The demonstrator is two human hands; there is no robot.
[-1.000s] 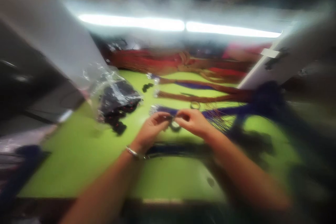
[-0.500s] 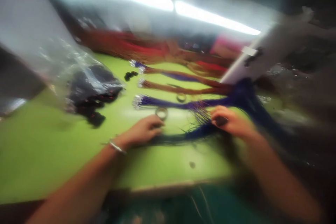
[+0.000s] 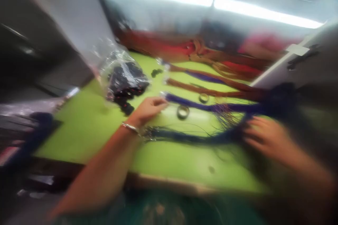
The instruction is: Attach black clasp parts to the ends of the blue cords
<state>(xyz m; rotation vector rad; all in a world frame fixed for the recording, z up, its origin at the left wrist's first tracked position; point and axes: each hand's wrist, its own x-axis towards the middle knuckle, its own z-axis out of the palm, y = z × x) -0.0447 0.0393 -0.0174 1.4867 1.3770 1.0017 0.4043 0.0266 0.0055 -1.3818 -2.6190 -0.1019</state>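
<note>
My left hand, with a bracelet on its wrist, reaches over the green table, thumb and forefinger close together. Its fingertips are near the pale-tipped end of a purple wire bundle; blur hides anything between them. In front lies a dark blue wire bundle, its tips by my left wrist. My right hand is at that bundle's right part, fingers bent but apart; contact is unclear. Two tape rolls lie between and behind the bundles.
A clear plastic bag of black parts stands at the left, some spilling out. Brown wire bundles lie farther back, with red and brown wires behind. A white panel rises at the right. The green table ends close in front.
The view has turned left. My left hand has moved left and away from the dark blue bundle towards the purple bundle's tips. The dark round thing at my right hand no longer shows; its fingers have spread.
</note>
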